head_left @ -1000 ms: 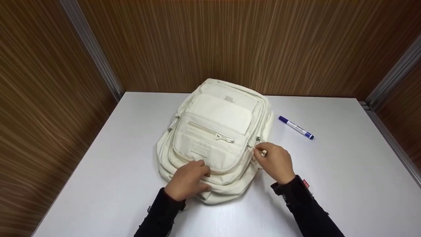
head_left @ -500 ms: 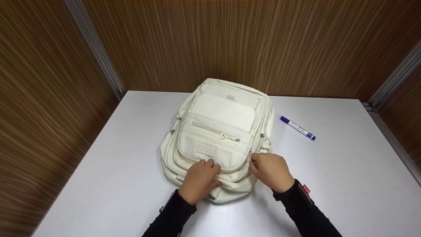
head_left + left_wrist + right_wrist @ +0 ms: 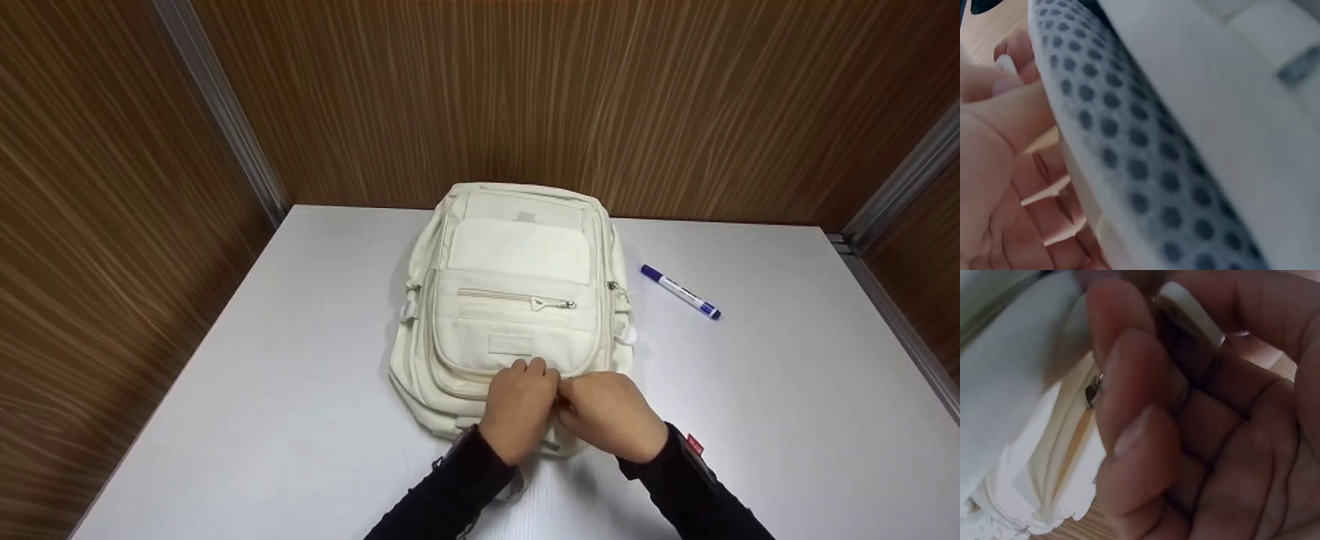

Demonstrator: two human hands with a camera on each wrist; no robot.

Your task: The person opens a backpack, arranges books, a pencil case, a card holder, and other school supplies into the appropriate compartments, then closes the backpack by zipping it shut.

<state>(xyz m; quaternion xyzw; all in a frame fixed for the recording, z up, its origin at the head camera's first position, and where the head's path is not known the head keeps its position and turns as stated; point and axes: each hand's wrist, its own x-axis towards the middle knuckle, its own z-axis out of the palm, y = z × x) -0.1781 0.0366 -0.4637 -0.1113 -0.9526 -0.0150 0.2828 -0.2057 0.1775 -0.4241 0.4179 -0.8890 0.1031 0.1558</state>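
A cream backpack lies on the table, its front pocket facing up. At the pocket's lower edge my left hand grips the bag, fingers on top. In the left wrist view, that hand's thumb and fingers curl at the edge beside a dotted mesh panel. Right beside it, my right hand pinches a white zipper pull, seen between thumb and curled fingers in the right wrist view. Both hands meet near the pocket's lower right corner, hiding that stretch of the zipper. Another zipper pull lies across the pocket front.
A blue-and-white marker lies to the right of the backpack. The white table is bounded by wood-grain panels at the back and sides. A strap loop hangs below the left hand.
My right hand has moved from the pocket's right side down and left along the zipper to my left hand. My left hand has shifted right, and the backpack has turned straighter. The marker stays put.
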